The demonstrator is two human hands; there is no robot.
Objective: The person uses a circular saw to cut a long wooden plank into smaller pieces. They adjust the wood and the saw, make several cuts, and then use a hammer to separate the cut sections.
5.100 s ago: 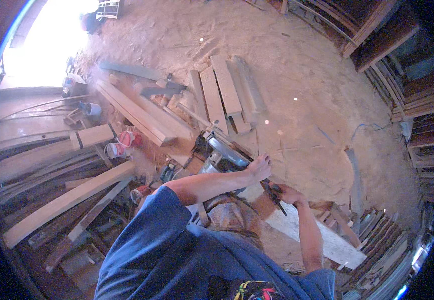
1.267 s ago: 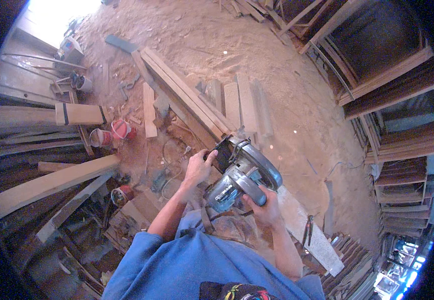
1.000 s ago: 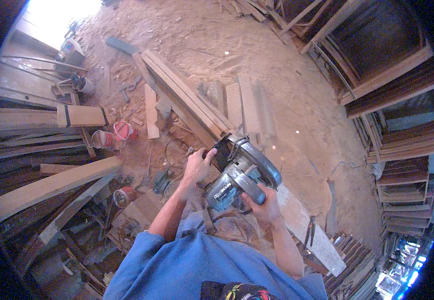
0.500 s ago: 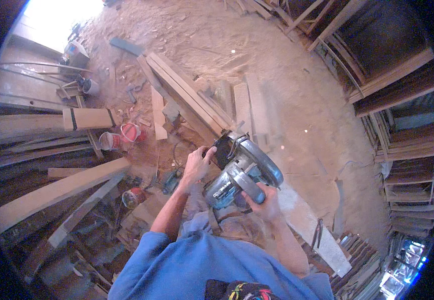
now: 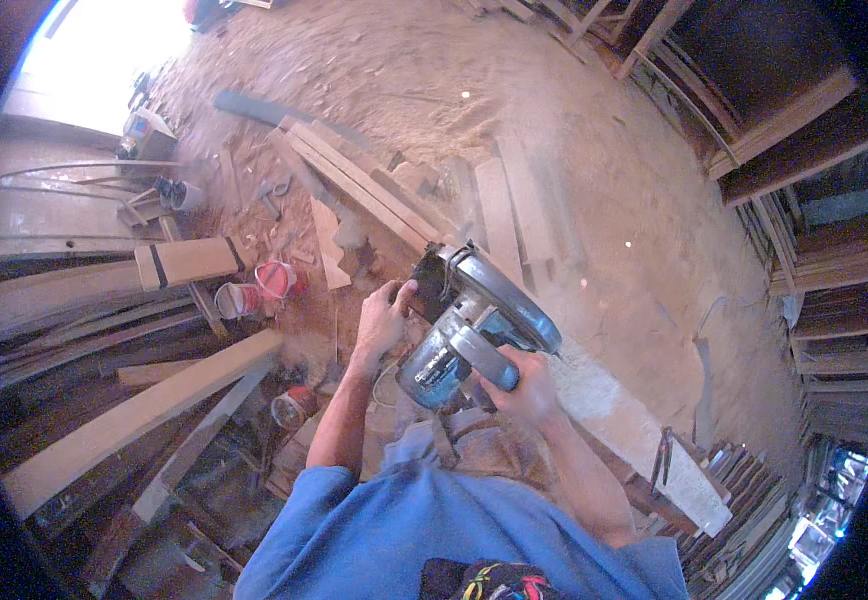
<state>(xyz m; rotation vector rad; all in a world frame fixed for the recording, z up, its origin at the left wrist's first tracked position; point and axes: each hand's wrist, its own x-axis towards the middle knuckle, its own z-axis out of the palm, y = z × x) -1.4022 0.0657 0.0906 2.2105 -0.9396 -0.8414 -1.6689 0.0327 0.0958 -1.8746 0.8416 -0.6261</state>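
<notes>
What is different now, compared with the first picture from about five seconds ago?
The right hand let go of the dark tool, which now lies on the pale board, and took hold of the saw. The left hand moved left, to the saw's left side. The two buckets stayed side by side.

Dusty brown floor (image 5: 644, 180); on it, pale planks (image 5: 497, 210) side by side, red bucket (image 5: 276, 281) beside white-and-red bucket (image 5: 237, 300), short board (image 5: 329, 240) near buckets
</notes>
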